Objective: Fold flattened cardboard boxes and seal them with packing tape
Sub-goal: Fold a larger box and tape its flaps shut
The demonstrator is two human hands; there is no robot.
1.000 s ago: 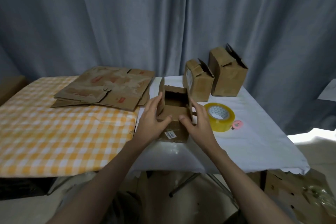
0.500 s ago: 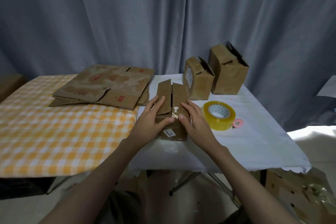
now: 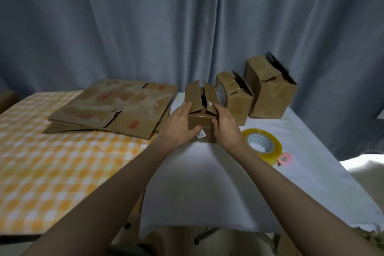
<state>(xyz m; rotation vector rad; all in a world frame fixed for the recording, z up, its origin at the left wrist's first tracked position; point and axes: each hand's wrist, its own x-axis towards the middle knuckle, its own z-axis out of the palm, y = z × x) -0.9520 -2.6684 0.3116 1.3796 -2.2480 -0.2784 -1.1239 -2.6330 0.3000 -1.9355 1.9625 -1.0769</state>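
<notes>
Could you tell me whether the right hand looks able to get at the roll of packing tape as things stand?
Probably yes: the tape roll lies flat on the white cloth just right of the right hand, with nothing between them, though that hand must first let go of the small box.

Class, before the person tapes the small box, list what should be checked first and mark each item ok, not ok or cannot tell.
1. Box steadied by left hand and right hand: ok.
2. Top flaps closed flat: not ok, they stand up with a gap between.
3. Tape roll close by the right hand: ok.
4. Free tape end ready: cannot tell.
5. A hand free for the tape: not ok.
</notes>
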